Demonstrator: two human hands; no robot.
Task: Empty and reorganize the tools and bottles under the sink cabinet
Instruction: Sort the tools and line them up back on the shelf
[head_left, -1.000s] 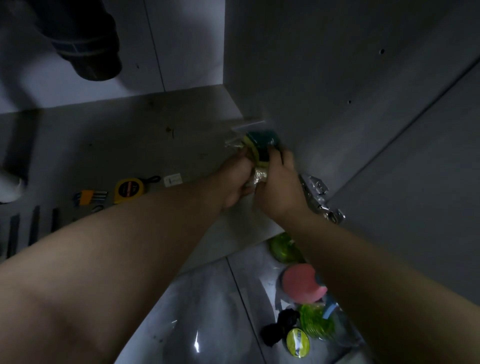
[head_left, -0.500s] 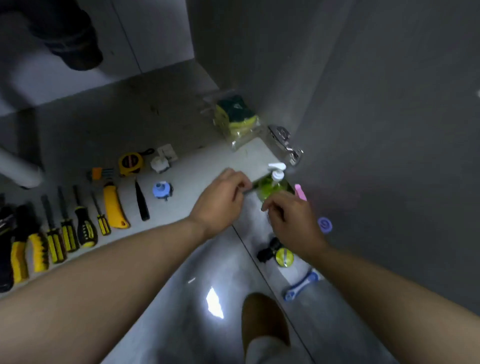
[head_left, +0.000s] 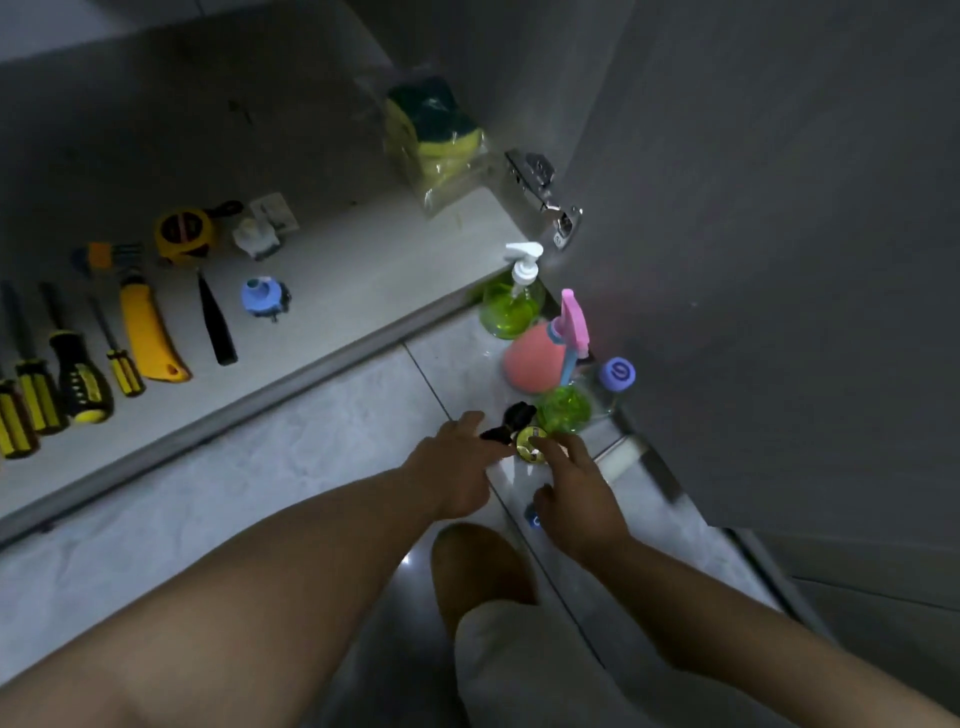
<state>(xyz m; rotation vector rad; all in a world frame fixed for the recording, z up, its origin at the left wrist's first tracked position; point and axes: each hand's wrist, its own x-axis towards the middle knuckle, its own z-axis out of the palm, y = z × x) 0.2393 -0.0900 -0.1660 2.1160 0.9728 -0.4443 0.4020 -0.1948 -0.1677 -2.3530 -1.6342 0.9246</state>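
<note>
Tiled floor (head_left: 291, 467) by the open sink cabinet, bottles lined up.
Both hands, left hand (head_left: 457, 470) and right hand (head_left: 576, 493), have a loose open grip around the yellow-capped black bottle (head_left: 522, 434).

Dim grainy view, cabinet interior in shadow, faint glare on floor tiles (head_left: 291, 447), wide-angle edge bending

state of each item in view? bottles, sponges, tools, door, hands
Green pump bottle: upright on floor.
Pink spray bottle: upright on floor.
Sponge pack: bagged, on cabinet floor.
Screwdrivers: lying in a row.
Cabinet door: open.
Left hand: open, holding nothing.
Right hand: open, at black-trigger bottle.
</note>
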